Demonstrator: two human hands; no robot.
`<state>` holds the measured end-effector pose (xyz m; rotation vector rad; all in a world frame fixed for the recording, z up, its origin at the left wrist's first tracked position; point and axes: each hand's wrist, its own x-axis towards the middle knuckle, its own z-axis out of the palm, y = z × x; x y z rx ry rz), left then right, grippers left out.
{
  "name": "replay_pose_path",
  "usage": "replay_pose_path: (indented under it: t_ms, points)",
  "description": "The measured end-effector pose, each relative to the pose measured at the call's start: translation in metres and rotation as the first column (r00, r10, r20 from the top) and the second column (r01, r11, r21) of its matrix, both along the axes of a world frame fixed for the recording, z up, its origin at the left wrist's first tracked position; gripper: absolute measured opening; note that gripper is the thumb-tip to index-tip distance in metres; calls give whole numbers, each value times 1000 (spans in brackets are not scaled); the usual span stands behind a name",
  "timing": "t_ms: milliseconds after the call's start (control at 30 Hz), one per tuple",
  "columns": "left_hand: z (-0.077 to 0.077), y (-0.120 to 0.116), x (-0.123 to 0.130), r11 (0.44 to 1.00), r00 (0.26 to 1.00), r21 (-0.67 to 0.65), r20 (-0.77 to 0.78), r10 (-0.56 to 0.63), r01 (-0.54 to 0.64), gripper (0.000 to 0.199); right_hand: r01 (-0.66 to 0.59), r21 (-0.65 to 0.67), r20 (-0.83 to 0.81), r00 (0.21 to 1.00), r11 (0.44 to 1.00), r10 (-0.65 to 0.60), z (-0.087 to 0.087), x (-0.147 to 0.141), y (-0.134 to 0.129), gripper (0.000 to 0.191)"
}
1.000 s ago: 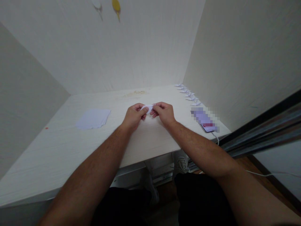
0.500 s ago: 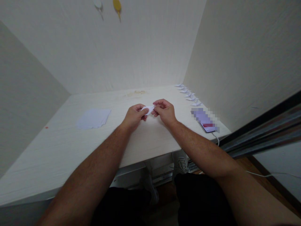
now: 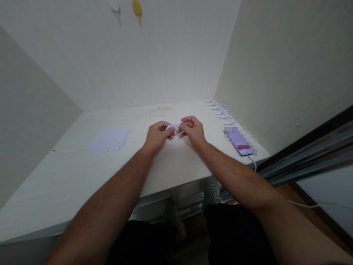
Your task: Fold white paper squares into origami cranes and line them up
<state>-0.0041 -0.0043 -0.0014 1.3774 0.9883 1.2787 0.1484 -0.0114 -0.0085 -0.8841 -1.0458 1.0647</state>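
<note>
A small folded piece of white paper (image 3: 174, 126) is held between my two hands, above the middle of the white table. My left hand (image 3: 157, 136) pinches its left part, thumb on top. My right hand (image 3: 192, 129) grips the right end between thumb and fingers. Parts of the paper are hidden behind the fingers, so its exact folded shape cannot be made out. Off to the left lies a loose stack of white paper sheets (image 3: 110, 140). Along the right wall stands a row of several small folded paper figures (image 3: 220, 111), which look like cranes.
A phone (image 3: 239, 141) with a white cable (image 3: 253, 162) lies near the table's right edge, its screen blurred out. Walls enclose the table (image 3: 82, 173) at the back and both sides. A yellow hook (image 3: 137, 8) and a white one (image 3: 114, 6) are on the back wall.
The paper between my hands is tilted slightly differently, and my fingers have shifted a little on it. Both hands stay in nearly the same place.
</note>
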Motion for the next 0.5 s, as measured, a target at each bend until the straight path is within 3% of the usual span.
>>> replay_pose_path:
  t_ms: [167, 500]
  points:
    - [2, -2, 1, 996, 997, 70, -59, 56, -52, 25, -30, -1, 41, 999, 1000, 30, -2, -1, 0, 27]
    - [1, -3, 2, 998, 997, 45, -66, 51, -48, 19, 23, 26, 47, 999, 999, -24, -1, -2, 0, 19]
